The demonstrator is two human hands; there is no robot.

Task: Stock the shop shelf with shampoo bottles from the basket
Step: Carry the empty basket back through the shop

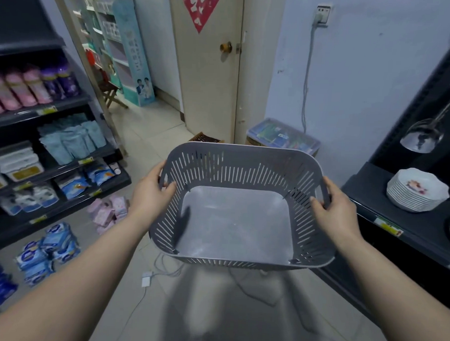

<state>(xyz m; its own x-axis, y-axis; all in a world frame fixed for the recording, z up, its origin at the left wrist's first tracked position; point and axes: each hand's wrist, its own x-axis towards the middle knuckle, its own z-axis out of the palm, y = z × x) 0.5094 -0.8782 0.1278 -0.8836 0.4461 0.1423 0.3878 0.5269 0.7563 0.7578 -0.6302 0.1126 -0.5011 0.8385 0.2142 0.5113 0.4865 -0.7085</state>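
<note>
Both hands hold the grey basket (240, 168) above the floor
Left hand (150, 191) and right hand (337, 205) each curl round a side rim; pink and purple bottles (29, 87) line the left shelf (38, 110)

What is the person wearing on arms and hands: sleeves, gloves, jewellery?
Nothing visible. The left hand and right hand are ungloved, no rings showing; the left forearm and right forearm are bare to the frame edge: no sleeve, watch or bracelet.

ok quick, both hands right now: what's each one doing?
Left hand: grips the left rim of the grey basket, which is empty.
Right hand: grips the basket's right rim.
</note>
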